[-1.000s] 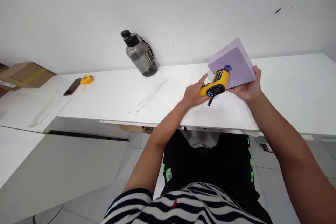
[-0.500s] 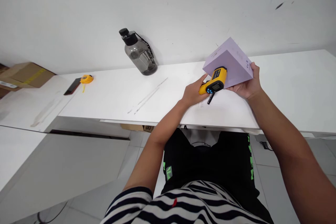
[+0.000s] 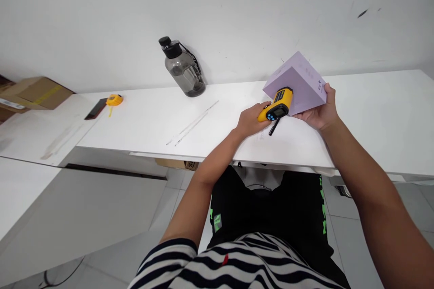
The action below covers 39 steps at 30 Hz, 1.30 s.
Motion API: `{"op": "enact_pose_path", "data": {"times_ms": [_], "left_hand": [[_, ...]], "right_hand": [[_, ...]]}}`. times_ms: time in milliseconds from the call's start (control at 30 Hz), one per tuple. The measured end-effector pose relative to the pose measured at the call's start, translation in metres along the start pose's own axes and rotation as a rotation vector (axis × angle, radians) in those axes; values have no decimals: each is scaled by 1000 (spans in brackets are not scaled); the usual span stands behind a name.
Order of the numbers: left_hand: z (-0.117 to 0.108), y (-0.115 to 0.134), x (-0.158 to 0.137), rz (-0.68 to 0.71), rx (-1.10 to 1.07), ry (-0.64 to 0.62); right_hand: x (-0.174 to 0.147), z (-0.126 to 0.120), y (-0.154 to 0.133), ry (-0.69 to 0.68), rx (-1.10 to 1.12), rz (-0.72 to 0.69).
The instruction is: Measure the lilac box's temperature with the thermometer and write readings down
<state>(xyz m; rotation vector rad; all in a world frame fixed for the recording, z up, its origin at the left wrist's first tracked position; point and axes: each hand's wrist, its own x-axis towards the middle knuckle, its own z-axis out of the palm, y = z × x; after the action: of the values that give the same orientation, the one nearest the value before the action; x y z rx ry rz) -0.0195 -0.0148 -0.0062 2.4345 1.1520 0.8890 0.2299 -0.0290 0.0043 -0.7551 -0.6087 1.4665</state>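
Observation:
My left hand (image 3: 251,120) is wrapped round the handle of a yellow and black infrared thermometer (image 3: 280,103). Its small screen and blue buttons face me, and its front end is at the near face of a lilac box (image 3: 303,88); I cannot tell whether they touch. Gripping that box at its right and lower edge is my right hand (image 3: 323,110), which holds it tilted over the white table (image 3: 203,126). A black pen-like stick (image 3: 274,127) shows just below the thermometer, its upper end hidden.
A grey water bottle (image 3: 186,72) with a black cap stands against the wall. Further left lie a yellow tape measure (image 3: 114,100) and a dark flat object (image 3: 95,109). Cardboard boxes (image 3: 39,92) sit at the far left. The table's front edge runs just before my body.
The view has shifted slightly. Both hands keep their grips on the thermometer and the lilac box, with almost no change in their positions.

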Motion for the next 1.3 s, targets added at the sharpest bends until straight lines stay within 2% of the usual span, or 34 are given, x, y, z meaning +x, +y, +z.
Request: {"op": "enact_pose_path", "data": {"times_ms": [200, 1300], "left_hand": [[-6, 5, 0, -47, -41, -25], [-2, -1, 1, -34, -16, -22]], "right_hand": [[2, -3, 1, -14, 12, 4], [2, -4, 0, -16, -18, 10]]}}
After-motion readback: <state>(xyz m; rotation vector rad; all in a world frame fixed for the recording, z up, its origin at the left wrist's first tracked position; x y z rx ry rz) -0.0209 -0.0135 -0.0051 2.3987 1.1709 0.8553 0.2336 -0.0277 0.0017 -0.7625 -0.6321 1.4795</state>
